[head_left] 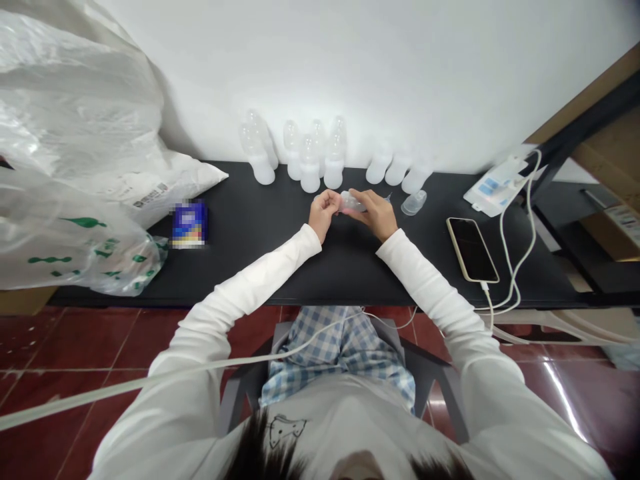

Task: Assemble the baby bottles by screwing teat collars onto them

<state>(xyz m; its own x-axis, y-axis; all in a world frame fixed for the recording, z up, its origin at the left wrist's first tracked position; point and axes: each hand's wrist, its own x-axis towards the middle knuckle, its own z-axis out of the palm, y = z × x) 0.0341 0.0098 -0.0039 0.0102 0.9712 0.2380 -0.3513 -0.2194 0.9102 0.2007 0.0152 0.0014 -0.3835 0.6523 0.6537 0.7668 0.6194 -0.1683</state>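
Above the middle of the black table, my right hand is wrapped round a small translucent bottle tilted on its side. My left hand is closed in a pinch at the bottle's left end, and its fingertips hide what they grip there. Just right of my right hand, a clear plastic cap lies on the table. Behind my hands stand several white bottles with clear domed tops. Further right is a group of three white bottles, their tops hard to make out against the wall.
Large plastic bags bulge over the table's left end, with a blue packet beside them. At the right lie a phone on a white charging cable and a white power strip. A long white cord crosses over my lap.
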